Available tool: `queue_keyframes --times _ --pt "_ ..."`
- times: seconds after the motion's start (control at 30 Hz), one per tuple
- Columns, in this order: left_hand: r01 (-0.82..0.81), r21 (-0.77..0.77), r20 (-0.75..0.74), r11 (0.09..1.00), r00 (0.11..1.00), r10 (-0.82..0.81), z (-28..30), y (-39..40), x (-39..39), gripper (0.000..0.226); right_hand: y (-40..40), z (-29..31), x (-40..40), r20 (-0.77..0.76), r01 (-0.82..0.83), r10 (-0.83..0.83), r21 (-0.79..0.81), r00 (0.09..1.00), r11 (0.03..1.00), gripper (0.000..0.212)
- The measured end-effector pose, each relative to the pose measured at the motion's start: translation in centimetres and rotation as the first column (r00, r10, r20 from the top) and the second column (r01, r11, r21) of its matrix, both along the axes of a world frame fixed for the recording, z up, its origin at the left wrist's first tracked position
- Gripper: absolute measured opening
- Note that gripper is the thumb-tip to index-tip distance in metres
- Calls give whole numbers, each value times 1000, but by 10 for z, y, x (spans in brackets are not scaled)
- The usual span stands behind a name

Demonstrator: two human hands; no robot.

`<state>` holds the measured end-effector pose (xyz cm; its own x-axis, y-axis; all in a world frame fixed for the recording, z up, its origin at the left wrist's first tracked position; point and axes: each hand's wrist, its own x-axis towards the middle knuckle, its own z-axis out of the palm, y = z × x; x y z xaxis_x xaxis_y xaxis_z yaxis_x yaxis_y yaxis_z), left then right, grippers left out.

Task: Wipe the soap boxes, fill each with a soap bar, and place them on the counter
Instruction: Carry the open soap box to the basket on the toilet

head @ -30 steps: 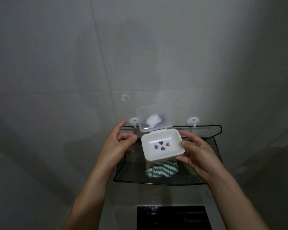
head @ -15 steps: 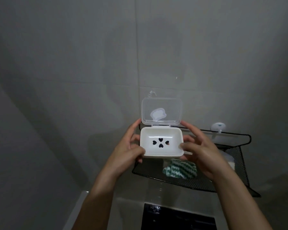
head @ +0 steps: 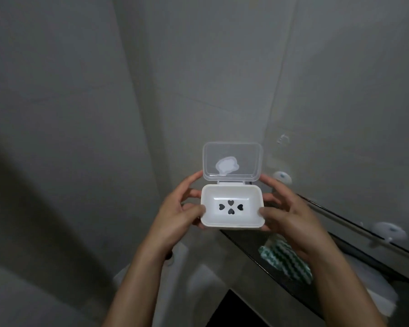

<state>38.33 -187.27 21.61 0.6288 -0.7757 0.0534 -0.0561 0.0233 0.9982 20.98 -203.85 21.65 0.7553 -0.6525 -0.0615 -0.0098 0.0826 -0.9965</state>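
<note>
I hold a white soap box (head: 232, 217) in front of me with both hands. Its clear lid (head: 233, 162) stands open and upright at the back. The tray is empty and shows several heart-shaped drain holes in its floor. My left hand (head: 177, 215) grips the box's left side, and my right hand (head: 291, 218) grips its right side. A green-and-white striped cloth (head: 286, 260) lies in the black mesh wall basket (head: 253, 246) below my right hand.
Grey tiled walls meet in a corner behind the box. White suction hooks (head: 387, 230) hold the basket's rail on the right wall. A dark rectangular surface (head: 234, 312) lies below, beside a pale counter edge (head: 194, 274).
The view has swung left, so the basket and cloth now sit at the lower right. The box stays in both hands, squared up and closer to me, lid still open.
</note>
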Motion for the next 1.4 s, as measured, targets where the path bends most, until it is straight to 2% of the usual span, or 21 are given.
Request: queue_keyframes --times 0.33,0.63,0.87,1.07,1.27,1.4 --pt "-347 22 -30 937 937 348 -19 98 -45 76 47 -11 20 -15 -348 347 -31 938 937 72" --pt "-598 21 -69 801 799 598 -21 201 -86 76 127 -13 46 -52 -613 611 -65 790 787 71" --pt "-782 43 -42 622 621 783 -15 301 -122 76 225 -11 64 -37 -776 776 -56 630 628 71" --pt "-897 68 -26 437 436 900 -10 412 -172 76 346 -18 64 -21 -869 869 -52 494 492 71" --pt "-957 87 -2 276 277 961 -16 520 -235 72 469 -29 42 -31 -934 935 -66 354 351 70" --pt "-985 108 -2 135 136 991 -24 586 -279 73 551 -35 21 -34 -970 972 -75 234 231 71"
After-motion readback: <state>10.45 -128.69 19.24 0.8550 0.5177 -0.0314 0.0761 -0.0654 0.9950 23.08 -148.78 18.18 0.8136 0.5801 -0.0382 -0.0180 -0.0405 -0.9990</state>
